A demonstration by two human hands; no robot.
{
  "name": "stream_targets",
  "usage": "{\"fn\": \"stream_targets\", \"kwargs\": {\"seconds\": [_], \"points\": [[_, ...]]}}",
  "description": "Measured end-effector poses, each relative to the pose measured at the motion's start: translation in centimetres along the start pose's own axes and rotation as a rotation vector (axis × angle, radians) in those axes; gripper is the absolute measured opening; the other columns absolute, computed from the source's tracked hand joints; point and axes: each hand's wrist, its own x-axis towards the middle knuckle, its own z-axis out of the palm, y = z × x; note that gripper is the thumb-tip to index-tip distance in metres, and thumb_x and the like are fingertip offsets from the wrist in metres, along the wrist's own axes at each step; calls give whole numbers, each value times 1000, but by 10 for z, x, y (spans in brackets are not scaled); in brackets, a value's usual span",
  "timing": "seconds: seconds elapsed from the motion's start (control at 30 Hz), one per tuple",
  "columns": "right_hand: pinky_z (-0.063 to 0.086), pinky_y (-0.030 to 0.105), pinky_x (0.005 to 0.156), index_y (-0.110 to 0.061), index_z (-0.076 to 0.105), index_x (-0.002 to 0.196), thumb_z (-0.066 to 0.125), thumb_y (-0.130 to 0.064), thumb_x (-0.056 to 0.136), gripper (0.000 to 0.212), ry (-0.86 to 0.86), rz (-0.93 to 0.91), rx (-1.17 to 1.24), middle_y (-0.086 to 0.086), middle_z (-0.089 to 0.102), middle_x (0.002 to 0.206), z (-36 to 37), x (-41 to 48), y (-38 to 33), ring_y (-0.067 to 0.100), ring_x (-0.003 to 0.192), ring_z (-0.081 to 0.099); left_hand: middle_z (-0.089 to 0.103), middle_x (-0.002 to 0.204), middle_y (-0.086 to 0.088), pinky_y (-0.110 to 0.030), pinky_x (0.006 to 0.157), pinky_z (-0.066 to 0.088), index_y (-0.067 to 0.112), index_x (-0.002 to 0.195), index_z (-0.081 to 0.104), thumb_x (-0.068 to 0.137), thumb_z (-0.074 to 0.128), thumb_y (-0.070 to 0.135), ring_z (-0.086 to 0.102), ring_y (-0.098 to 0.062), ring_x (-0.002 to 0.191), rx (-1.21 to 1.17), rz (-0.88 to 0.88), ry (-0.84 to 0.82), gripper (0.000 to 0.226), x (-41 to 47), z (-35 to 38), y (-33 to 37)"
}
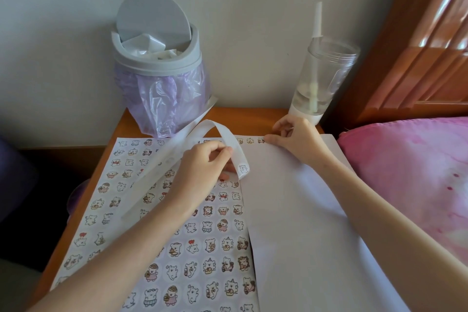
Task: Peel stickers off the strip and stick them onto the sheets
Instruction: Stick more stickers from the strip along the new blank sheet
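My left hand [207, 162] pinches the sticker strip [228, 134] aside; my right hand [296, 137], seemingly pinching a bear sticker [260, 140] just in front of the tumbler [319, 78], should smooth it flat onto the white sheet [304, 210].

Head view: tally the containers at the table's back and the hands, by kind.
Grey swing-lid plastic bin, purple liner: 1
Clear plastic bottle, white straw: 1
Hands: 2, left hand, right hand
Total: 4

Grey bin [157, 58] with purple liner, clear straw bottle [321, 78] at wooden table [253, 115] back; pink bedding [415, 172] right.
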Motion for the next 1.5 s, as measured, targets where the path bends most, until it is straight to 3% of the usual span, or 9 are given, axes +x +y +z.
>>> {"fn": "stream_targets", "kwargs": {"seconds": [0.1, 0.23, 0.5, 0.67, 0.93, 1.1, 1.23, 1.4, 1.5], "points": [[36, 20, 59, -14, 62, 86, 74, -16, 79, 14, 5, -3, -24, -5, 51, 65, 1, 2, 1, 6, 56, 44, 73, 77, 8, -21, 59, 58, 19, 88, 68, 93, 53, 19, 70, -5, 66, 0, 4, -2, 16, 0, 0, 1], [37, 6, 54, -9, 65, 93, 67, -12, 85, 9, 39, -25, -38, -7, 50, 64, 1, 1, 1, 4, 56, 44, 72, 75, 10, -20, 59, 58, 26, 81, 65, 93, 54, 19, 70, -5, 65, 0, 12, -6, 18, -2, 0, 3], [36, 5, 54, -7, 65, 93, 63, -6, 85, 9, 63, -17, -58, -7, 48, 63, 2, 0, 1, 4, 55, 42, 73, 75, 9, -24, 61, 59, 25, 81, 67, 93, 53, 19, 71, -9, 65, 11, -3, 8, 19, -1, 0, 2], [38, 20, 59, -14, 63, 92, 78, -26, 76, 25, -5, 25, 52, -4, 54, 67, 0, 0, 1, 7, 59, 47, 73, 75, 6, -25, 60, 59, 18, 87, 69, 93, 54, 19, 70, -9, 63, -10, -31, 15, 16, -1, 0, 3], [41, 17, 63, -16, 59, 93, 65, -5, 85, 14, -30, 21, 45, -2, 54, 75, -3, -3, 1, 7, 61, 47, 73, 77, 2, -29, 63, 60, 13, 94, 70, 92, 54, 19, 71, -14, 65, -23, -63, 12, 17, 1, 0, 5], [46, 14, 59, -21, 63, 90, 58, -20, 92, 5, -85, -108, 205, -3, 67, 81, -2, -32, -40, 3, 66, 58, 74, 73, -1, -27, 62, 59, 12, 86, 69, 93, 53, 16, 72, -16, 64, -125, -66, 43, 18, 5, -6, 14], [52, 27, 71, -25, 65, 86, 66, -18, 87, 7, -215, -204, 224, -10, 70, 79, 4, -54, -63, 3, 72, 64, 73, 74, -7, -27, 59, 58, 7, 90, 68, 94, 52, 15, 72, -16, 64, -176, -35, 87, 18, 7, -11, 19], [56, 33, 71, -18, 62, 95, 71, -9, 81, 19, -131, -180, 411, 9, 71, 83, 0, -58, -69, 23, 74, 66, 73, 73, -4, -18, 51, 54, 6, 88, 67, 95, 51, 15, 70, -11, 59, -185, 4, 116, 19, 5, -11, 26], [55, 33, 71, -12, 66, 93, 72, -8, 81, 14, -125, -186, 389, 8, 71, 84, 0, -57, -70, 22, 75, 66, 73, 74, -5, -17, 52, 54, 4, 88, 67, 95, 51, 14, 70, -11, 59, -190, 25, 124, 20, 5, -9, 29]]}}
